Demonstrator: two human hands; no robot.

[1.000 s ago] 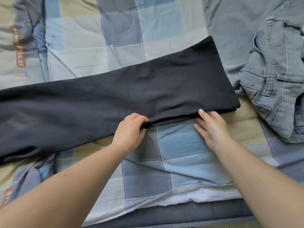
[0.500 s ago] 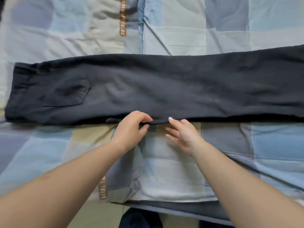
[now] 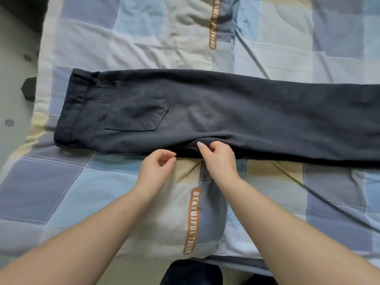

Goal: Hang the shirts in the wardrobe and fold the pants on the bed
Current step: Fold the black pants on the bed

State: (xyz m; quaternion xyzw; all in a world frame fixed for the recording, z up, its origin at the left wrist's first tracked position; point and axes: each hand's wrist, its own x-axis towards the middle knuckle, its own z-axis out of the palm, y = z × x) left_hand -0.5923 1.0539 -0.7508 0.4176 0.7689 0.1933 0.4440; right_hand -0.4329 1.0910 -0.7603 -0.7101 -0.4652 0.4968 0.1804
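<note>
We are looking down at dark pants (image 3: 226,112) lying flat across the checked quilt (image 3: 115,182), waistband at 9 o'clock, legs running off at 3 o'clock. Our right hand (image 3: 219,159) is pinching the pants' near edge at the crotch. Our left hand (image 3: 157,168), just beside it at 8 o'clock, is loosely curled, holding nothing.
</note>
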